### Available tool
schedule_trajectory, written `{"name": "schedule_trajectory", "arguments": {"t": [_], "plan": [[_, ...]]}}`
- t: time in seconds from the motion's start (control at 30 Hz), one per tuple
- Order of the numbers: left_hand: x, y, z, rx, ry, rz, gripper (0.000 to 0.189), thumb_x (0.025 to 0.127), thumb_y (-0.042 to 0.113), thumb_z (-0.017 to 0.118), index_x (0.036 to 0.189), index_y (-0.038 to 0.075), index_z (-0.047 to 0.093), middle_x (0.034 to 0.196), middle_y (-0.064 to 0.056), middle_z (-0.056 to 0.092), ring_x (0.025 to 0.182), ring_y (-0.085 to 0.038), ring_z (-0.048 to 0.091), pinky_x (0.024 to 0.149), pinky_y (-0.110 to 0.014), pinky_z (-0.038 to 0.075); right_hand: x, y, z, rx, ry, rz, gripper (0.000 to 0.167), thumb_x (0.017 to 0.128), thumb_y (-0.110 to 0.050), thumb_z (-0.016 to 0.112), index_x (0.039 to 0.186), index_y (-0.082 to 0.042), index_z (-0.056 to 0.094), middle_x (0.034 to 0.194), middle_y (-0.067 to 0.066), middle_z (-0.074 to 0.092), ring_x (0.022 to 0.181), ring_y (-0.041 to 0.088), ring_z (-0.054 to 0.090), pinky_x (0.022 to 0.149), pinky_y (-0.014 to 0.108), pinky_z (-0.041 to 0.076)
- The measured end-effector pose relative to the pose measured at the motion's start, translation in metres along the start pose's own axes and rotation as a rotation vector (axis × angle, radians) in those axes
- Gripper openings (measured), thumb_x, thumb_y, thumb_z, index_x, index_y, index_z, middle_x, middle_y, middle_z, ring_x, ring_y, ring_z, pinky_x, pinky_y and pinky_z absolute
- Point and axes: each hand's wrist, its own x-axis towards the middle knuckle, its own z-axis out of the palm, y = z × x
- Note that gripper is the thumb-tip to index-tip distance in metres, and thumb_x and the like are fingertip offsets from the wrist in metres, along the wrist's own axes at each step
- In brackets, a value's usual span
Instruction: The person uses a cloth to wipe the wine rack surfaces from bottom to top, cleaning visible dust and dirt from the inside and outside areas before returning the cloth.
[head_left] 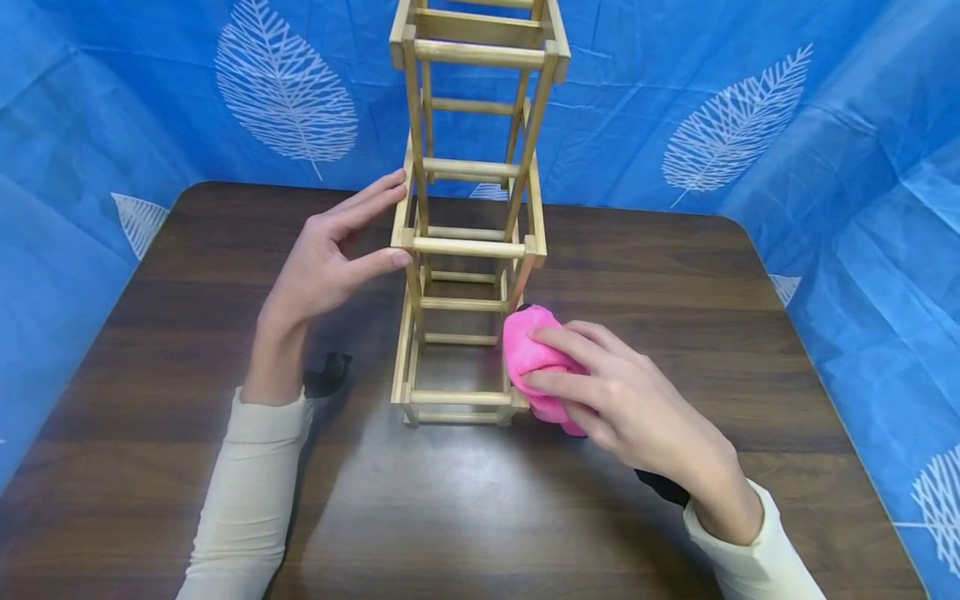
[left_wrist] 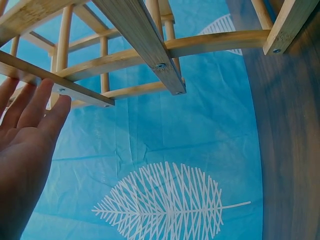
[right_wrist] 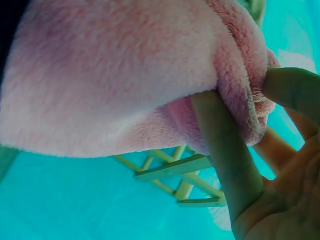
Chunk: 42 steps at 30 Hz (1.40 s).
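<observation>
A tall, light wooden rack (head_left: 468, 247) with several tiers of rails and posts stands upright on the table, its top cut off by the head view. My left hand (head_left: 322, 250) touches the rack's left side at the middle tier, fingers and thumb extended. In the left wrist view, the fingertips of that hand (left_wrist: 30, 130) rest against a side rail (left_wrist: 80, 92). My right hand (head_left: 637, 408) grips a bunched pink fluffy cloth (head_left: 525, 342) against the lower right front post. Folds of the cloth (right_wrist: 125, 75) fill much of the right wrist view, with the thumb pressed into them.
The dark wood-grain table (head_left: 465, 517) carries the rack near its back edge. Blue sheeting (head_left: 615, 108) with white leaf prints hangs behind and along both sides. A black strap piece (head_left: 330, 375) shows beside the left wrist.
</observation>
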Motion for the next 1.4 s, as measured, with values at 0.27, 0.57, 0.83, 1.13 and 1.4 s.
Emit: {"name": "schedule_trajectory", "arguments": {"t": [0.27,0.57,0.83,1.13,1.4], "plan": [[0.000,-0.001,0.000,-0.021,0.012,-0.006,0.061,0.080,-0.009,0.076,0.137,0.000,0.056,0.149,-0.011,0.047,0.140,-0.022,0.039,0.114,-0.036,0.031,0.002,-0.020,-0.005,-0.072,-0.103,0.059,0.036,0.077,-0.006,0.082,0.110,-0.018,0.075,0.131,0.009,0.056,0.122,0.034,0.048,0.075,0.047,0.059],[0.000,-0.001,0.000,-0.005,0.011,-0.010,0.063,0.079,-0.012,0.076,0.137,0.001,0.057,0.149,-0.009,0.047,0.140,-0.020,0.039,0.114,-0.036,0.031,0.008,-0.033,-0.015,-0.071,0.083,-0.001,0.023,0.097,-0.014,0.053,0.104,-0.014,0.075,0.128,0.015,0.060,0.114,0.038,0.054,0.069,0.049,0.059],[0.000,-0.002,-0.001,0.029,-0.001,-0.021,0.064,0.079,-0.010,0.077,0.138,0.002,0.057,0.149,-0.007,0.047,0.140,-0.018,0.038,0.115,-0.036,0.030,0.022,-0.031,-0.023,0.065,0.545,-0.123,0.020,0.094,-0.012,0.061,0.091,-0.005,0.079,0.111,0.026,0.066,0.099,0.045,0.059,0.091,0.033,0.049],[-0.001,0.000,-0.002,0.063,-0.002,-0.039,0.063,0.081,-0.005,0.077,0.139,0.006,0.056,0.150,-0.004,0.047,0.140,-0.016,0.037,0.114,-0.035,0.031,0.047,-0.053,0.003,-0.275,0.350,-0.310,0.024,0.099,-0.008,0.054,0.098,-0.013,0.078,0.117,0.013,0.068,0.098,0.038,0.063,0.055,0.038,0.059],[-0.001,0.000,-0.001,0.053,-0.004,-0.036,0.063,0.081,-0.002,0.078,0.140,0.006,0.056,0.150,-0.004,0.046,0.141,-0.017,0.037,0.113,-0.036,0.033,0.049,-0.054,0.035,-0.198,0.049,-0.241,0.021,0.093,-0.012,0.065,0.111,-0.021,0.073,0.130,0.003,0.061,0.117,0.030,0.055,0.050,0.028,0.054]]}}
